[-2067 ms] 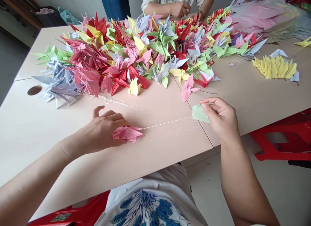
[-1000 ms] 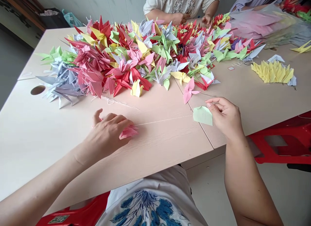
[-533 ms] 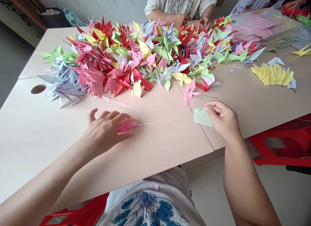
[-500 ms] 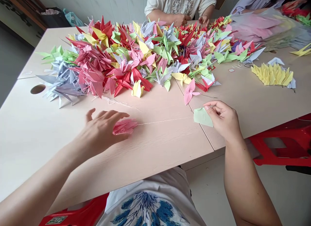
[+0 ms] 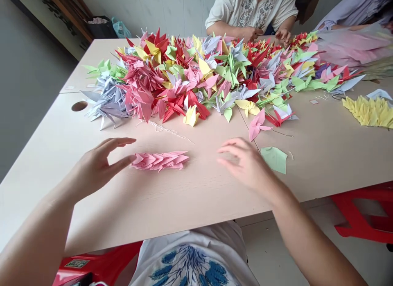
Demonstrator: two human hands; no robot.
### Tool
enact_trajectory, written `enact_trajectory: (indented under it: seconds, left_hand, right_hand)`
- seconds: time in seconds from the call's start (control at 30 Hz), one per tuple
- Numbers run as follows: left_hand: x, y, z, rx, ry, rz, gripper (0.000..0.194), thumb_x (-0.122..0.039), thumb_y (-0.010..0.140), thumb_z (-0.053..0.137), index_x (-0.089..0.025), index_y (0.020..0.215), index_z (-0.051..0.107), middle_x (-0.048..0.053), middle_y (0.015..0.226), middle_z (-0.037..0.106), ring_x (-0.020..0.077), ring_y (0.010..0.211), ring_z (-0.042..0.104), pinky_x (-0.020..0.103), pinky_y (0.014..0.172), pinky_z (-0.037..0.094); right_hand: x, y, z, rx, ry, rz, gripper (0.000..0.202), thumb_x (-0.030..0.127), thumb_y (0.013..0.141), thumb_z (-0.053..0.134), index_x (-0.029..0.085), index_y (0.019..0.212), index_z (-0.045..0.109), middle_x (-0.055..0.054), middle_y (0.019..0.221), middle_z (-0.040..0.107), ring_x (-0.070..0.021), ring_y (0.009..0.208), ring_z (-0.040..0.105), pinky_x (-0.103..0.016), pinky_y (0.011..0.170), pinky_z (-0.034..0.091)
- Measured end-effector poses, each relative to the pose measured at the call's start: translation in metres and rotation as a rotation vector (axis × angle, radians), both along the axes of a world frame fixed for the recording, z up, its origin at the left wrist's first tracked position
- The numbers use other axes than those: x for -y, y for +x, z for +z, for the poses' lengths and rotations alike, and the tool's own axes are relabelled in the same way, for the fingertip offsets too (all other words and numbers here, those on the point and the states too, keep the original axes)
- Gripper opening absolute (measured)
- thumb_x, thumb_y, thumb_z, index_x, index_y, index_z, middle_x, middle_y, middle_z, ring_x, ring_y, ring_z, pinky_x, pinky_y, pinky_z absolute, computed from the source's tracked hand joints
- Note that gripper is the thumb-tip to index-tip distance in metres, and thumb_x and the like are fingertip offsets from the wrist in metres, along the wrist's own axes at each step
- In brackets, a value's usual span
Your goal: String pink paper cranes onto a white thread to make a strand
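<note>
A strand of pink folded paper cranes (image 5: 161,160), packed close together, lies on the table in front of me. At its left end is my left hand (image 5: 102,163), fingers apart, with the thumb tip at or very near the paper. My right hand (image 5: 245,163) hovers to the right of the strand, slightly blurred, its fingers spread and nothing in them. Just beyond that hand a pale green piece of paper (image 5: 276,160) rests on the table. A single pink paper crane (image 5: 257,125) lies behind it.
A large heap of colourful paper cranes (image 5: 184,77) covers the back of the table (image 5: 129,212). Loose white thread (image 5: 167,130) lies before it. At right sits a yellow crane strand (image 5: 370,112). A person (image 5: 251,15) sits opposite. Red stools (image 5: 362,212) stand below.
My right hand has let go of the green paper, which now lies on the table, and moved left. My left hand has drawn back left, uncovering the pink strand. The view has shifted.
</note>
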State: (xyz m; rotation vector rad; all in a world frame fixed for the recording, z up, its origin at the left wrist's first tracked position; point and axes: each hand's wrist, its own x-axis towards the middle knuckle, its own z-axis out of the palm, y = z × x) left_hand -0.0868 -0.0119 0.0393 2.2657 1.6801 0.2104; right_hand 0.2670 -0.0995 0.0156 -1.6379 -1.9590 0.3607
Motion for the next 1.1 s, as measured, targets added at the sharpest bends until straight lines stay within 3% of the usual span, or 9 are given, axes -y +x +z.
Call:
enact_trajectory:
  seconds: [0.13, 0.23, 0.37, 0.53, 0.73, 0.93, 1.03, 1.1]
  left_hand:
    - [0.002, -0.002, -0.013, 0.041, 0.003, -0.211, 0.064, -0.062, 0.082, 0.053, -0.031, 0.137, 0.045, 0.004, 0.140, 0.050, 0.0318, 0.119, 0.055, 0.041, 0.096, 0.047]
    - [0.007, 0.004, -0.027, 0.061, 0.101, -0.355, 0.089, -0.067, 0.079, 0.054, -0.025, 0.150, 0.022, 0.011, 0.155, 0.030, 0.0346, 0.138, 0.034, 0.047, 0.110, 0.034]
    - [0.008, 0.025, -0.039, -0.030, 0.194, -0.602, 0.096, -0.072, 0.081, 0.044, -0.022, 0.154, 0.006, 0.012, 0.160, 0.017, 0.0352, 0.146, 0.012, 0.053, 0.117, 0.008]
    - [-0.005, 0.048, -0.041, -0.074, 0.180, -0.885, 0.086, -0.069, 0.088, 0.034, -0.022, 0.153, 0.004, 0.010, 0.159, 0.017, 0.0315, 0.147, 0.010, 0.051, 0.116, -0.002]
    - [-0.013, 0.055, -0.051, -0.092, 0.115, -0.924, 0.088, -0.069, 0.086, 0.036, -0.021, 0.153, 0.004, 0.010, 0.158, 0.022, 0.0311, 0.146, 0.012, 0.050, 0.117, -0.002]
    - [-0.012, 0.055, -0.053, -0.095, 0.104, -0.942, 0.086, -0.068, 0.087, 0.037, -0.022, 0.154, 0.006, 0.010, 0.159, 0.019, 0.0307, 0.147, 0.012, 0.048, 0.117, 0.002]
    - [-0.012, 0.054, -0.053, -0.075, 0.124, -0.932, 0.087, -0.068, 0.088, 0.035, -0.021, 0.154, 0.004, 0.012, 0.159, 0.017, 0.0305, 0.147, 0.012, 0.048, 0.117, 0.004]
    - [-0.011, 0.054, -0.053, -0.061, 0.129, -0.918, 0.086, -0.068, 0.088, 0.031, -0.020, 0.154, 0.003, 0.014, 0.159, 0.018, 0.0308, 0.147, 0.013, 0.048, 0.117, 0.006]
  right_hand:
    - [-0.018, -0.040, -0.014, 0.077, -0.175, 0.093, 0.017, 0.027, 0.084, 0.065, 0.022, 0.100, 0.064, -0.006, 0.111, 0.058, -0.0202, 0.097, 0.060, -0.032, 0.080, 0.047]
    - [-0.027, -0.052, -0.019, 0.103, -0.223, 0.108, 0.011, 0.023, 0.084, 0.063, 0.022, 0.095, 0.062, -0.003, 0.106, 0.058, -0.0145, 0.080, 0.060, -0.028, 0.070, 0.044]
    - [-0.033, -0.057, -0.022, 0.104, -0.232, 0.104, 0.005, 0.017, 0.087, 0.056, 0.021, 0.085, 0.060, -0.001, 0.099, 0.057, -0.0114, 0.073, 0.056, -0.025, 0.065, 0.040]
    - [-0.031, -0.057, -0.026, 0.043, -0.196, 0.153, 0.007, 0.013, 0.085, 0.054, 0.020, 0.081, 0.055, -0.002, 0.096, 0.056, -0.0125, 0.078, 0.056, -0.025, 0.072, 0.041]
    - [-0.031, -0.050, -0.029, -0.024, -0.174, 0.157, 0.009, 0.010, 0.080, 0.052, 0.019, 0.078, 0.053, -0.002, 0.094, 0.056, -0.0119, 0.074, 0.054, -0.025, 0.070, 0.040]
    - [-0.033, -0.042, -0.026, -0.152, -0.211, 0.124, 0.011, 0.012, 0.078, 0.054, 0.019, 0.074, 0.047, 0.002, 0.076, 0.056, -0.0107, 0.066, 0.049, -0.023, 0.065, 0.037]
    - [-0.031, -0.040, -0.020, -0.184, -0.302, 0.123, 0.006, 0.018, 0.081, 0.055, 0.020, 0.083, 0.050, 0.003, 0.074, 0.057, -0.0108, 0.065, 0.051, -0.023, 0.063, 0.036]
    - [-0.029, -0.040, -0.017, -0.152, -0.384, 0.126, 0.013, 0.023, 0.081, 0.059, 0.021, 0.092, 0.051, 0.004, 0.070, 0.056, -0.0110, 0.063, 0.050, -0.022, 0.061, 0.034]
